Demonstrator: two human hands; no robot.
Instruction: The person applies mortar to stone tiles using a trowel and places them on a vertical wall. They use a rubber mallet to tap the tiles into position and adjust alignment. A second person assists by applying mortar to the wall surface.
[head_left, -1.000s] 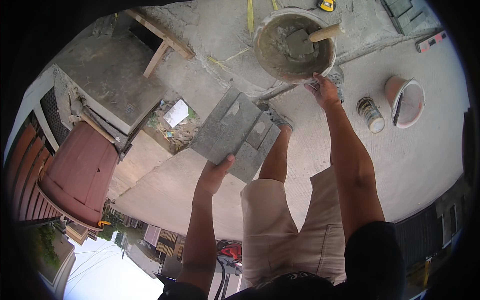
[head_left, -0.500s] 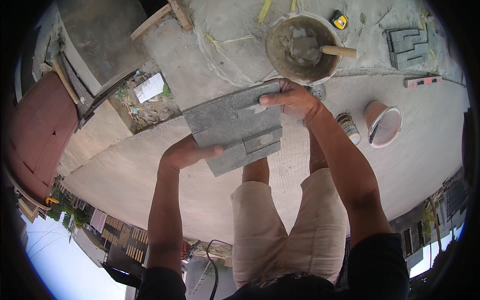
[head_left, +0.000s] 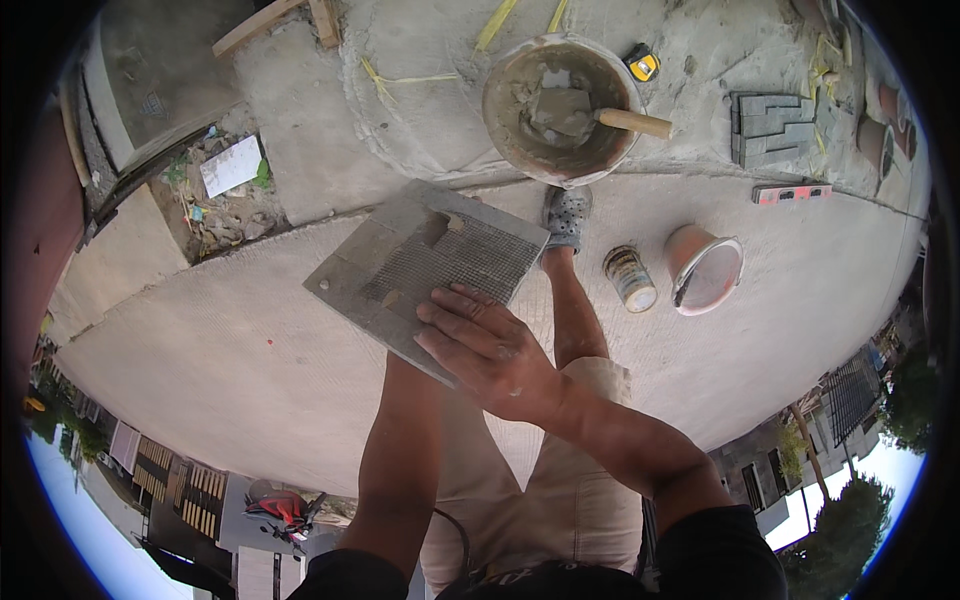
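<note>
A grey stone cladding tile (head_left: 400, 240) is held up in front of me, tilted, with its mesh-backed side facing up. My right hand (head_left: 490, 350) lies across the lower part of the mesh, fingers stretched out flat. Under the tile runs my left forearm (head_left: 400, 450); the tile hides that hand, which bears it from below. Beyond the tile, a round basin (head_left: 500, 140) contains grey mortar. A trowel (head_left: 635, 122) rests in it, wooden handle over the rim.
A yellow-black tape measure (head_left: 642, 62) lies beside the basin. To the right are stacked grey tiles (head_left: 772, 130), a red spirit level (head_left: 792, 194), a tin can (head_left: 630, 280) and a pail (head_left: 705, 270). Rubble with a white sheet (head_left: 231, 167) fills a pit at left.
The tile has been flipped from its stone face to its mesh back and moved left. My right hand has gone from its far edge onto the mesh. The view has shifted right.
</note>
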